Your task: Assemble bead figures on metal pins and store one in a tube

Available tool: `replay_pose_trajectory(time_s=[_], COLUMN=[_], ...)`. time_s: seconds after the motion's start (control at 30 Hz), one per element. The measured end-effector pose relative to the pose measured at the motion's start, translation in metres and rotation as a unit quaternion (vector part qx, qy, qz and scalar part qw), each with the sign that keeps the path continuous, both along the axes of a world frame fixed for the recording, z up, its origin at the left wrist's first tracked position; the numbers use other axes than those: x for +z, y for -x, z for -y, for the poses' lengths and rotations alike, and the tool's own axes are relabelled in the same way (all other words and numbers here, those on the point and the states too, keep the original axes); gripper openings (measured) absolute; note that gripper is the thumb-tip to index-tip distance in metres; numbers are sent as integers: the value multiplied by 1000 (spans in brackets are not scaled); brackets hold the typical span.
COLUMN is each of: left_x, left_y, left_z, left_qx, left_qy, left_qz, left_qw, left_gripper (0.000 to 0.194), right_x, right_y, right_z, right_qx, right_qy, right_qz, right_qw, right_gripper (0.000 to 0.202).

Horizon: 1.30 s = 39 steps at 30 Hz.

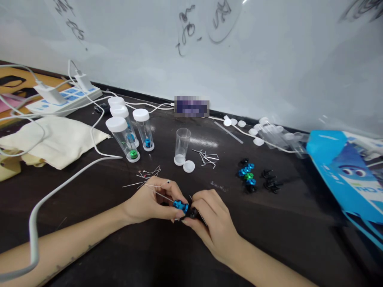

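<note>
gripping blue spool-like part [180, 205] in left hand [154, 203], pinched between thumb and fingers, thin wire [163, 196] running out toward 10. grasping dark part [194, 212] in right hand [218, 227], just beside the blue one; can't tell if joined or merely close. both grips closed, neither released.

clock from the hands, 12 straight ahead:

looks finished: capped tubes [123, 139] at 11, four white lids visible, all upright. can see green in the nearest and blue in two others; can't make out contents of the rearmost.

looks unfinished: open clear tube [183, 141] at 12, upright, no coloured part inside, with loose white cap [189, 166] just beside its base. blue and dark parts in hand, outside any tube.

unused by the look of it: metal rods [208, 159] at 1, coloured spools [249, 175] at 2, black pronged parts [272, 186] between 2 and 3, thin wires [145, 175] between 10 and 11. also spare clear tubes [271, 129] between 1 and 2, in a pile with white caps.
</note>
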<state>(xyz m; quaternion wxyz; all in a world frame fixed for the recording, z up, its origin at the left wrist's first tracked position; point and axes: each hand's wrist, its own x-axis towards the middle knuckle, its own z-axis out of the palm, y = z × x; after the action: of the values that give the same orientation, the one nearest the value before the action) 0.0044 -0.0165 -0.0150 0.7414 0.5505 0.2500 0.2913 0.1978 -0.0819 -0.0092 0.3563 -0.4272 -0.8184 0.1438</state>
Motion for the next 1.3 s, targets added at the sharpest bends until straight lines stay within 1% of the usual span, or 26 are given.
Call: replay_pose_trajectory(time_s=[0.1,0.13,0.23,0.3,0.43,0.47,0.5,0.6,0.67,0.7,0.8,0.87,1.0,1.07,1.13,1.23,1.3], left_x=[1,1,0,-1,-1,-1,0,1,1,1,1,1,0,-1,0,0,1], left_y=[-1,-1,-1,-1,-1,-1,-1,-1,-1,-1,-1,-1,-1,-1,-1,-1,-1], left_z=[-1,-1,0,0,-2,-2,-2,0,1,1,-1,-1,-1,0,0,0,-1], left_qx=[11,10,-2,-7,10,12,12,4,-3,-1,11,13,-3,-9,-2,10,10], left_qy=[10,8,-7,-10,6,8,10,6,2,3,16,20,8,6,11,21,25], left_qz=[4,4,-1,-3,11,13,12,4,-1,-2,5,12,6,4,9,21,25], left_qw=[1000,1000,1000,1000,1000,1000,1000,1000,1000,1000,1000,1000,1000,1000,1000,1000,999], left_gripper=[17,17,18,18,18,18,18,18,18,18,18,18,17,18,18,18,18], right_x=[1,1,1,2,3,3,3,2,1,0,1,2,2,1,0,0,-1], right_y=[0,0,-1,0,1,1,0,-1,-2,-1,0,0,-1,-2,-2,-1,-1], right_z=[1,1,0,0,0,0,0,0,0,0,0,0,0,0,1,3,3], right_qx=[-22,-19,14,19,-21,-23,-19,10,17,12,-19,-23,5,8,-4,-29,-39], right_qy=[-9,-8,4,2,-22,-21,-15,16,23,19,-5,-8,7,3,-8,-28,-40], right_qz=[12,13,8,2,-11,-12,-12,-4,-1,0,0,2,16,17,11,-12,-28], right_qw=[1000,1000,1000,1000,999,999,1000,1000,1000,1000,1000,1000,1000,1000,1000,999,998], right_gripper=[30,31,45,48,26,24,27,45,50,48,29,24,44,48,40,14,6])
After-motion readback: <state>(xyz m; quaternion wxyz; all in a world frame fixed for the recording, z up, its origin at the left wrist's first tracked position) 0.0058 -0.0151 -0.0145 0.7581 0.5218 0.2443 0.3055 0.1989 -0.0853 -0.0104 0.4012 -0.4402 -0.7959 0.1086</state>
